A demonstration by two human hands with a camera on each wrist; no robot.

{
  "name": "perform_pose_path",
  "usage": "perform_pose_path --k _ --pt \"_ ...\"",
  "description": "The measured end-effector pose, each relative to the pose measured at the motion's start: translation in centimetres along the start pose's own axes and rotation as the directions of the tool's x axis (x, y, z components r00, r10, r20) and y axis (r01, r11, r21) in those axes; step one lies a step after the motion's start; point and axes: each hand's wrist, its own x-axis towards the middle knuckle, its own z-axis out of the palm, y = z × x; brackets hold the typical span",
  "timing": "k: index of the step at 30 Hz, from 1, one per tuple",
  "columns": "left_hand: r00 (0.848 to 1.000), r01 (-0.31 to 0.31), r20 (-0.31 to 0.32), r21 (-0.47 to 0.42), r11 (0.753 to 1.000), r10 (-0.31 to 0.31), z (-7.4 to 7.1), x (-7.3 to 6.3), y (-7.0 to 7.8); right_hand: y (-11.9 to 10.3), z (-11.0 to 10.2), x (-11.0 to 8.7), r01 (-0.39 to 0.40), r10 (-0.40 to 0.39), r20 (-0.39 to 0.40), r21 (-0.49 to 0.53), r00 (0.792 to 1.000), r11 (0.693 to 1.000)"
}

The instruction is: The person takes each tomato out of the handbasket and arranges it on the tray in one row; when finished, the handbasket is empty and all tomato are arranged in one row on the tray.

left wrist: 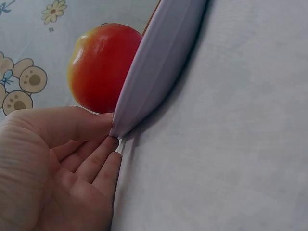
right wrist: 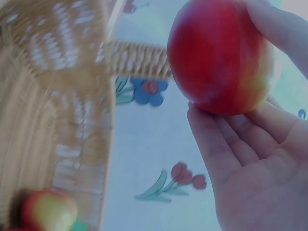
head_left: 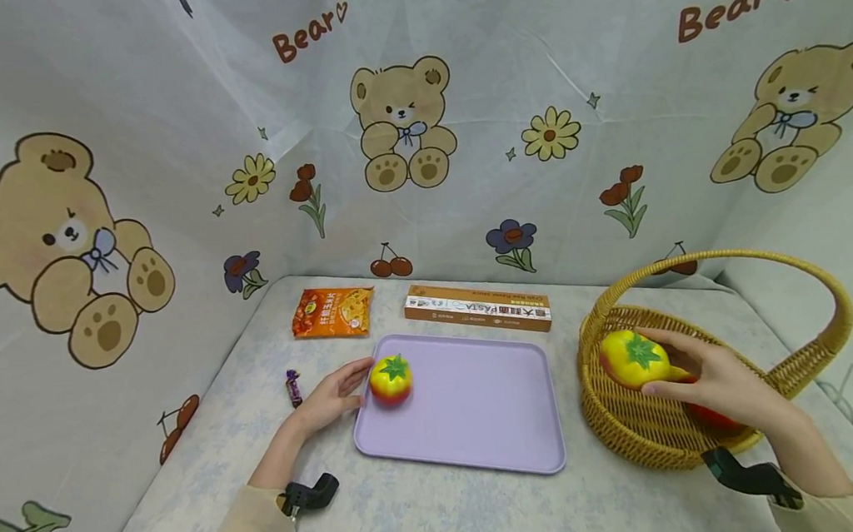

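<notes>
A yellow-red toy tomato (head_left: 390, 380) with a green stem sits at the left end of the lilac tray (head_left: 484, 428). My left hand (head_left: 334, 393) lies open beside it, its fingertips touching the tray's rim (left wrist: 154, 67); the wrist view shows the tomato (left wrist: 98, 67) just past that rim and the left hand (left wrist: 72, 159) low on the table. My right hand (head_left: 713, 373) grips a second yellow-red tomato (head_left: 633, 358) over the wicker basket (head_left: 635, 433). In the right wrist view the fingers (right wrist: 240, 144) cradle that tomato (right wrist: 216, 53) above the basket wall (right wrist: 57, 106).
Another red fruit (head_left: 712, 417) lies in the basket, also seen blurred as a fruit (right wrist: 48, 211) low down. An orange snack packet (head_left: 332, 312), a long pasta box (head_left: 477, 308) and a small purple candy (head_left: 294, 387) lie on the table. Bear-print cloth walls close in the sides.
</notes>
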Motion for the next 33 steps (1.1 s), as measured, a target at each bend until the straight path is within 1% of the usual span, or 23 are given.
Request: perform_pose_path --k 3,7,12,17,24,30,33 --pt "1.0 0.003 -0.001 -0.009 1.0 -0.003 -0.1 0.0 -0.2 -0.7 0.7 0.6 0.065 -0.065 0.001 0.016 0.998 0.998" --pt "1.0 0.011 -0.003 -0.012 1.0 -0.011 -0.2 0.0 -0.3 -1.8 1.7 1.8 0.13 -0.131 0.012 0.031 0.991 0.991" --pt "1.0 0.003 0.0 -0.008 1.0 -0.003 -0.2 0.0 -0.2 -3.1 3.1 3.8 0.195 -0.197 0.026 0.074 0.98 0.978" --pt "1.0 -0.015 0.005 -0.012 1.0 0.015 -0.1 0.0 0.0 -3.7 5.0 6.0 0.193 -0.203 0.064 0.139 0.977 0.971" --pt "1.0 0.006 -0.002 0.001 1.0 -0.006 -0.1 -0.1 -0.1 -4.3 8.3 8.9 0.192 -0.225 0.129 0.227 0.966 0.955" --pt "1.0 0.013 -0.001 0.009 1.0 -0.013 -0.1 0.0 0.0 -4.8 11.1 11.3 0.24 -0.283 0.126 0.277 0.951 0.93" --pt "1.0 0.018 -0.007 0.018 1.0 -0.018 -0.1 0.1 0.1 -4.9 12.3 12.3 0.25 -0.292 0.121 0.28 0.949 0.927"
